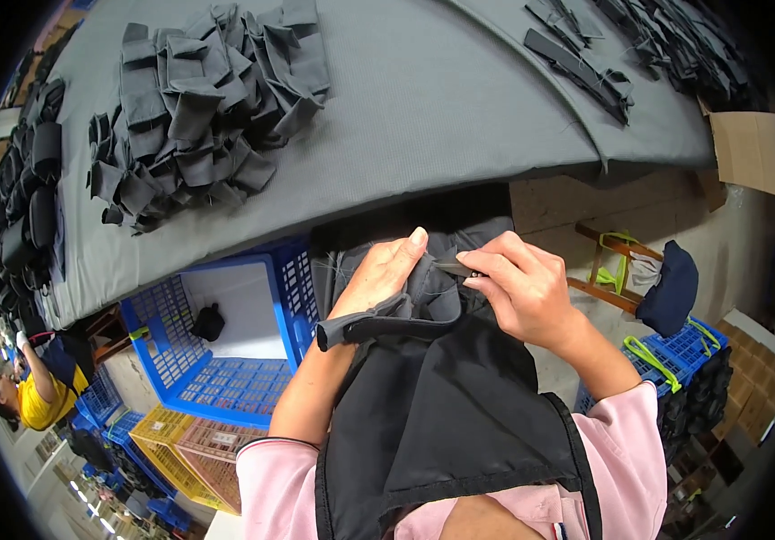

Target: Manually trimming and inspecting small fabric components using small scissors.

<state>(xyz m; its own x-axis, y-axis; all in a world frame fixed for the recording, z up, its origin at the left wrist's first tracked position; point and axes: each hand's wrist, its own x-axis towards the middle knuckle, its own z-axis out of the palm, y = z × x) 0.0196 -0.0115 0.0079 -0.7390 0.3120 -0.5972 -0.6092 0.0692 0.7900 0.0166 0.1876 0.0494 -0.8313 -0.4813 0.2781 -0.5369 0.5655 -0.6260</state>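
The left hand (pixel 385 274) is closed around a dark fabric piece (pixel 396 317), held over the lap. Just right of this grip, the right hand (pixel 522 290) pinches a small metal snip (pixel 456 267); its point may nick the left thumb or cut the cloth.

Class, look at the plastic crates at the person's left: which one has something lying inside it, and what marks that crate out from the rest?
The big blue crate just under the table edge: a small dark fabric piece lies on its white floor. The yellow crate and pinkish crate below show nothing inside.
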